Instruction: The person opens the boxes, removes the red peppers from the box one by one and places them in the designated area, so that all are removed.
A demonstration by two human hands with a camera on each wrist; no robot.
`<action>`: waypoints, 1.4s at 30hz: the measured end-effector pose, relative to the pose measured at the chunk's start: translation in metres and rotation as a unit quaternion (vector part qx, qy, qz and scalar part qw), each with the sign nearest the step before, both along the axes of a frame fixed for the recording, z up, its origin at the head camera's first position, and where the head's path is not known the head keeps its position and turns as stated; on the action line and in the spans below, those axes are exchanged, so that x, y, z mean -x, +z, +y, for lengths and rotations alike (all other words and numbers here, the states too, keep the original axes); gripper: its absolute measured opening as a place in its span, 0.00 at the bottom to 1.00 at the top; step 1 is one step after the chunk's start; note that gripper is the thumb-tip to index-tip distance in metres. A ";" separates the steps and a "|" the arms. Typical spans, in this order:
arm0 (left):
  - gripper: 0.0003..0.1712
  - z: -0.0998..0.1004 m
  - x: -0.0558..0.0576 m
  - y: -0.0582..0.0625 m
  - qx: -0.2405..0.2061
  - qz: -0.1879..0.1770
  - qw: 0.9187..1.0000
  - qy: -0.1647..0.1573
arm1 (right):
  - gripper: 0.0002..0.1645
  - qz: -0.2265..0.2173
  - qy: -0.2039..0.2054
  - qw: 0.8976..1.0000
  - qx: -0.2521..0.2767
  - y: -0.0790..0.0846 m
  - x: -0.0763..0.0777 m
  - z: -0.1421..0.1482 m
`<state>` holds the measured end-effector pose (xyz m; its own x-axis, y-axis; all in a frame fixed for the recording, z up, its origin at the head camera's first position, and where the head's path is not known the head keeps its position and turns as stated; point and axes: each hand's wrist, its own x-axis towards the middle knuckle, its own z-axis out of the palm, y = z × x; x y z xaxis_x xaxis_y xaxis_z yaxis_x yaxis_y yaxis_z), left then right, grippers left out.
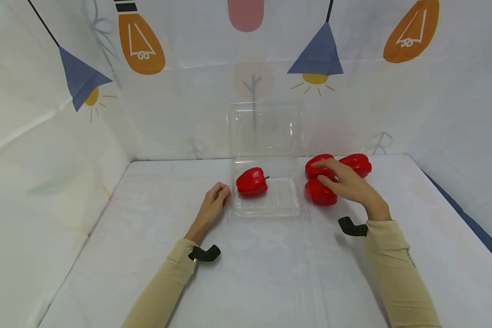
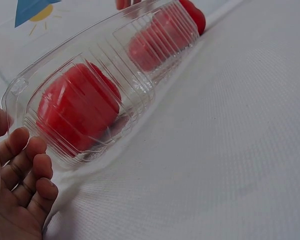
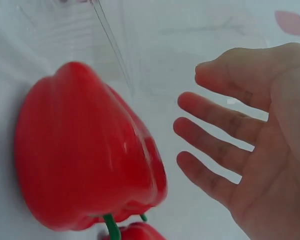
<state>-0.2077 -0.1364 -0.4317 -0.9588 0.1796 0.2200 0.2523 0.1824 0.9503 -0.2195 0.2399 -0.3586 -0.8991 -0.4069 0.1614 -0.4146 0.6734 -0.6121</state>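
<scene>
A clear plastic clamshell box (image 1: 284, 207) lies with its lid (image 1: 266, 132) raised behind it. One red bell pepper (image 1: 252, 182) is inside, in the left half, its green stem pointing right. My left hand (image 1: 215, 200) is at the box's left edge; in the left wrist view the thumb and index finger pinch its rim. Over the red peppers to the right of the box hovers my right hand (image 1: 346, 182), fingers spread and slightly bent, nothing in its grasp. Nearest it are a front pepper (image 1: 320, 192) and a back pepper (image 1: 317, 165); the right wrist view shows a gap between fingertips and pepper.
A third loose pepper (image 1: 357, 164) sits at the back right, partly behind the right hand. The white table (image 1: 246, 273) meets a printed cloth backdrop (image 1: 197, 105) just behind the box. Dark wrist cameras stick out from both cuffs.
</scene>
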 end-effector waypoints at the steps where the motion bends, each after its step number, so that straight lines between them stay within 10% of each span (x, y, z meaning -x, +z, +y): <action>1: 0.13 0.000 0.000 0.000 -0.001 0.000 1.000 -0.001 | 0.27 0.004 0.004 1.000 0.000 0.000 0.000 -0.002; 42: 0.12 0.001 0.001 -0.003 -0.021 -0.038 0.999 -0.004 | 0.44 0.023 0.115 0.988 -0.096 -0.018 0.014 -0.111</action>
<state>-0.2082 -0.1356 -0.4350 -0.9714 0.1802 0.1546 0.1810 0.1404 0.9734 -0.2331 0.1285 -0.3762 -0.7729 -0.6267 0.0998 -0.5946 0.6603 -0.4588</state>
